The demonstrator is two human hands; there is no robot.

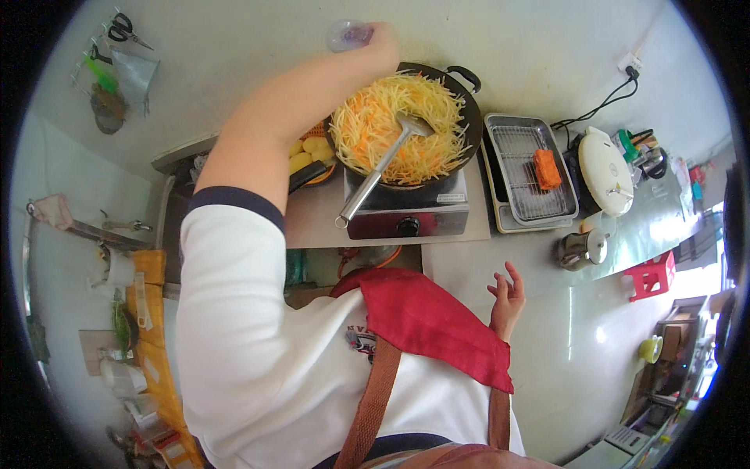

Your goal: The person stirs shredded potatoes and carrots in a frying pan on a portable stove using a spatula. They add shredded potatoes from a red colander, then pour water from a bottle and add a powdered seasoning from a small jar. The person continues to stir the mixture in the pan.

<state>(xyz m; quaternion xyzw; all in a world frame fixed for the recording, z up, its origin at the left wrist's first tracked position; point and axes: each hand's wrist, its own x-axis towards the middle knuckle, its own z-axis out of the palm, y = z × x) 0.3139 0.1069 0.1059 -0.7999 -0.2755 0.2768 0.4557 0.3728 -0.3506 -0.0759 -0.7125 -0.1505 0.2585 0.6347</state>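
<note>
My left hand (384, 46) reaches past the wok's far left side and grips a clear container (347, 35), partly blurred. Beneath the forearm, a black wok (473, 126) heaped with pale and orange vegetable shreds (375, 135) sits on a single-burner stove (410, 220). A metal turner (381, 167) rests in the shreds, its handle slanting out over the stove's front. The wok's black long handle (307, 176) points left, towards my arm. My right hand (507, 302) is held low near the counter's front edge, fingers apart, with nothing in it.
To the right stand a metal tray with a wire rack (515, 170) bearing an orange block (547, 169), a cream lidded appliance (606, 170) and a metal pot (580, 249). Peeled potatoes (307, 152) lie left of the wok. Scissors (123, 28) hang on the wall.
</note>
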